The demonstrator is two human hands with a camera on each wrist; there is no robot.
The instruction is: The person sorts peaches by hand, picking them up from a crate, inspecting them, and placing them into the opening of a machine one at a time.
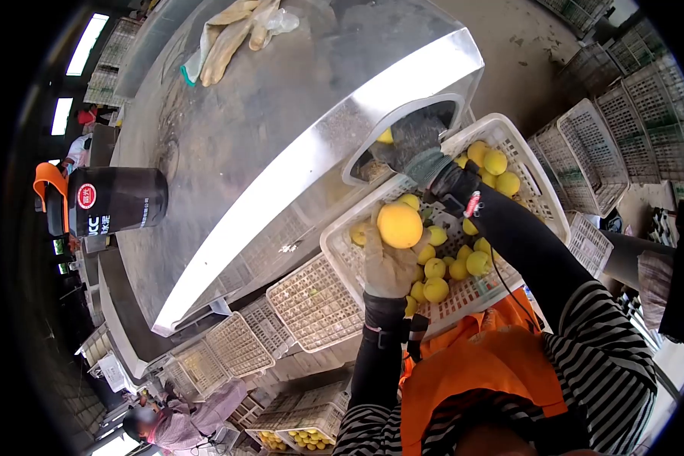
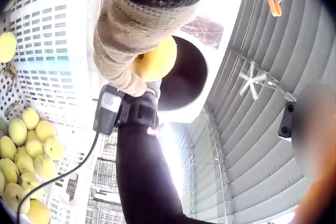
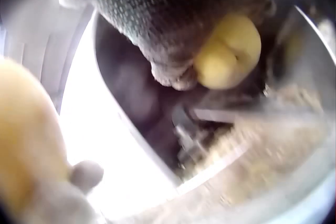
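Note:
My gloved left hand (image 1: 391,266) grips a large yellow fruit (image 1: 400,225) above a white crate (image 1: 334,242) of yellow fruit; the left wrist view shows its fingers (image 2: 113,61) curled round that fruit (image 2: 157,60). In a dark glove, my right hand (image 1: 418,144) reaches into the oval opening (image 1: 349,169) in the metal table's side. Inside that opening, the right wrist view shows the right hand (image 3: 173,24) holding another yellow fruit (image 3: 229,53) at its fingertips. Pale, blurred debris (image 3: 252,155) lies below it.
On the metal table (image 1: 258,129) are a black bottle with an orange handle (image 1: 118,199) and a pair of gloves (image 1: 232,38). Empty crates (image 1: 315,300) line the table's lower side, and others (image 1: 585,156) stand at the right. Another person (image 1: 197,418) is at the lower left.

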